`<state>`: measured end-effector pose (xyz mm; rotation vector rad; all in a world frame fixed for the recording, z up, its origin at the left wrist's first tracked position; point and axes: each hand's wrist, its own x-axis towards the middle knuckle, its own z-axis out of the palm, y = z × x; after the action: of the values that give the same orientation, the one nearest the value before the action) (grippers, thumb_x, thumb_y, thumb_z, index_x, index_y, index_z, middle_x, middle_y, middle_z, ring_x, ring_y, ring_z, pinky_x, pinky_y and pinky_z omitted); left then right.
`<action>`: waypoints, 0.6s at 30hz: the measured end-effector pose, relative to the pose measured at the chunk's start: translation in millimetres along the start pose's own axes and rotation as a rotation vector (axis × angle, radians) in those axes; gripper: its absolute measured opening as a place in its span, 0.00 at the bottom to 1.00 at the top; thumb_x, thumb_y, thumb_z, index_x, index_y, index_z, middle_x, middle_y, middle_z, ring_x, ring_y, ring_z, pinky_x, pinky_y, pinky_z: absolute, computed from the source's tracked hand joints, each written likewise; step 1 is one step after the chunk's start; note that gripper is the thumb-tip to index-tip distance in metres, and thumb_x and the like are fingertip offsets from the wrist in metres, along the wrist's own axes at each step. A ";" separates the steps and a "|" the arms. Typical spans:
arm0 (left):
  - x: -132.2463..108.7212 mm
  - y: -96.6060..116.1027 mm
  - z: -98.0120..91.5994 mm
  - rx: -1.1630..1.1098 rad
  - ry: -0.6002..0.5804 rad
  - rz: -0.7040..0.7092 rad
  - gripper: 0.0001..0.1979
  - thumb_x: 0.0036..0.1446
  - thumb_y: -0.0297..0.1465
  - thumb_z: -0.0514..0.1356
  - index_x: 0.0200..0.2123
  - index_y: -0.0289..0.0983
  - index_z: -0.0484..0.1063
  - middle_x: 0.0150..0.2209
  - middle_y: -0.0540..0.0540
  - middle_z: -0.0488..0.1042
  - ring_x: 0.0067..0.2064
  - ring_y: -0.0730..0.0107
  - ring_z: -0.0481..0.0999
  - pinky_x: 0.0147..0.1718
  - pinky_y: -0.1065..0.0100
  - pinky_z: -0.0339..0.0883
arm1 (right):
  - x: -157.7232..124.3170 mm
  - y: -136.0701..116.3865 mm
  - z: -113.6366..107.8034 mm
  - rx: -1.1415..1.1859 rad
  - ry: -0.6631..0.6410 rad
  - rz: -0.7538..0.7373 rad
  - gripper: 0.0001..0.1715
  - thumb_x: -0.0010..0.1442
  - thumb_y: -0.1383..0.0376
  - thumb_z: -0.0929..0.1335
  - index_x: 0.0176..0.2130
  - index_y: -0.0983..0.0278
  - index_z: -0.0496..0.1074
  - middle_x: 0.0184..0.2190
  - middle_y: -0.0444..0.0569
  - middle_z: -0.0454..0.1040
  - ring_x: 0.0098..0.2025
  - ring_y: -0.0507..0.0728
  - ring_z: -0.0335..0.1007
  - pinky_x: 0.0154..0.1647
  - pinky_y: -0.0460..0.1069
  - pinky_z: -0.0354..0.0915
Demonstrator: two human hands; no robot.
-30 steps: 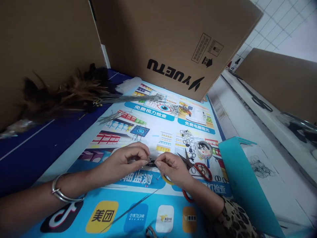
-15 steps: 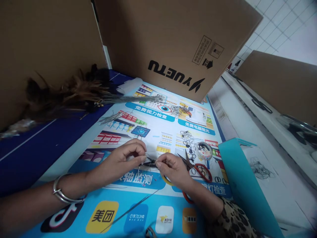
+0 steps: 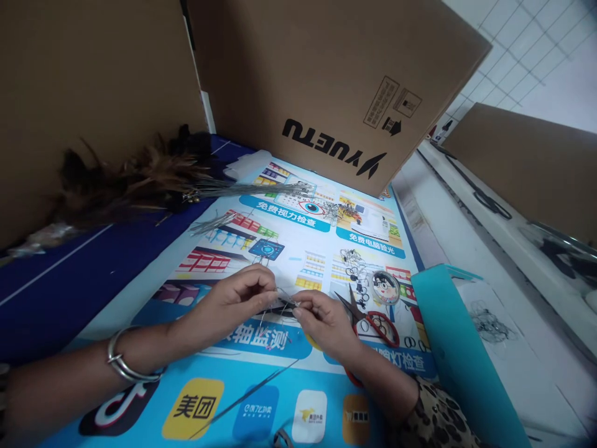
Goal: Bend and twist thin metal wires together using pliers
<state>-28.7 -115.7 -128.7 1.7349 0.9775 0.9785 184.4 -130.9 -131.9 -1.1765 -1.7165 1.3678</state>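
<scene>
My left hand, with a silver bangle on its wrist, pinches a thin wire strand between thumb and forefinger. The strand runs to my right hand, whose fingertips also pinch it. Fine wire ends with tiny pinkish beads dangle below the fingers; exactly how they join is too small to tell. Dark slim pieces lie behind the fingertips. Right of my right hand rest scissors with red handles, blades apart. More red and yellow handle parts show partly under my right forearm.
Black rings and wire loops lie beside a round clear container. Bundled wires and brown feathers are at back left. A large cardboard box stands behind. At right is a turquoise box; loose wires lie in front.
My right fingers have shifted slightly on the strand, and the wire between the hands shows more clearly. The view has moved a little; both hands stay close together.
</scene>
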 end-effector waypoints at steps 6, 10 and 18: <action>-0.6 -1.8 0.5 -0.011 -0.005 -0.001 0.09 0.61 0.35 0.54 0.30 0.37 0.65 0.32 0.48 0.65 0.33 0.71 0.66 0.32 0.71 0.63 | 0.4 0.2 -0.3 -0.063 0.026 -0.030 0.14 0.58 0.61 0.66 0.43 0.63 0.73 0.28 0.46 0.70 0.27 0.51 0.62 0.28 0.45 0.60; -0.9 -1.9 1.2 -0.025 -0.014 -0.014 0.08 0.61 0.34 0.54 0.31 0.37 0.66 0.32 0.48 0.65 0.33 0.71 0.65 0.32 0.72 0.63 | 1.1 -4.1 -0.4 -0.096 0.021 -0.047 0.14 0.59 0.61 0.65 0.43 0.62 0.75 0.30 0.47 0.71 0.30 0.52 0.64 0.31 0.46 0.61; -1.7 5.2 3.5 -0.121 -0.018 -0.071 0.08 0.61 0.34 0.53 0.33 0.37 0.64 0.29 0.51 0.62 0.30 0.73 0.62 0.28 0.73 0.60 | 0.2 -0.7 2.7 -0.104 0.074 -0.046 0.13 0.57 0.60 0.66 0.41 0.63 0.73 0.27 0.45 0.71 0.28 0.51 0.63 0.29 0.45 0.61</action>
<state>-25.2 -119.9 -125.2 1.5956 0.9427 0.9551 181.7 -131.8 -132.0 -1.2215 -1.7688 1.2057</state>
